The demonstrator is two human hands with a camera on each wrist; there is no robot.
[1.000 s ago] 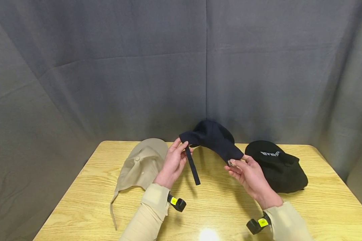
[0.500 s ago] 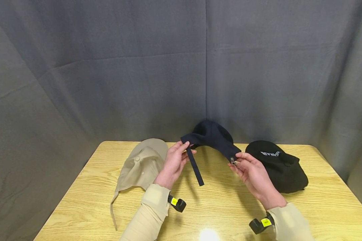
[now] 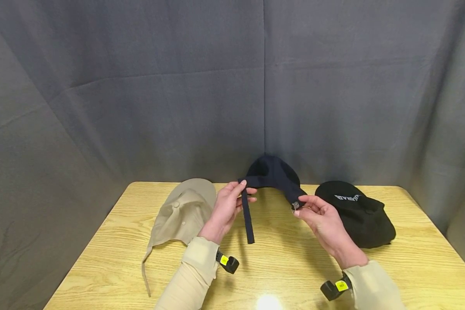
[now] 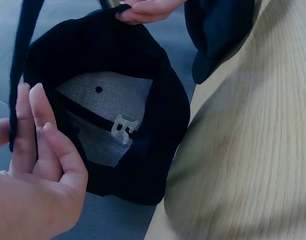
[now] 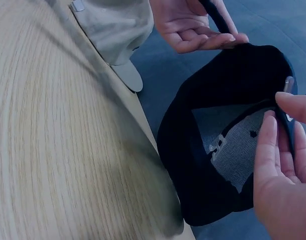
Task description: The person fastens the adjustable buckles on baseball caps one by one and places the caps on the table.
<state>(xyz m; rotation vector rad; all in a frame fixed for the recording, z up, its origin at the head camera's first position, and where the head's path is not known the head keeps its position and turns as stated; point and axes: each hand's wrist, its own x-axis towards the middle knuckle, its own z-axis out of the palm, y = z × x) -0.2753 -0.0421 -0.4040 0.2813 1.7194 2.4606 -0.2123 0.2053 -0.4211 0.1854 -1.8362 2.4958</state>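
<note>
A dark navy baseball cap (image 3: 273,174) is held up over the back of the table, its rear opening toward me. My left hand (image 3: 227,207) pinches the left end of its back band between thumb and fingers, and the loose strap (image 3: 248,219) hangs down from there. On the other side my right hand (image 3: 325,224) pinches the right end, next to a small metal buckle (image 3: 295,206). In the left wrist view the cap's pale mesh lining (image 4: 105,100) shows, with white stitching (image 4: 123,129) inside. The right wrist view shows the buckle end between thumb and fingers.
A beige cap (image 3: 186,211) lies on the left of the wooden table (image 3: 271,267), its strap trailing toward me. At the right lies a black cap (image 3: 356,215) with white lettering. A grey curtain (image 3: 217,107) hangs right behind the table.
My left hand has shifted slightly right with its end of the band, and the strap hangs straighter. The right fingers have moved around the buckle, now more exposed. The other caps stay put.
</note>
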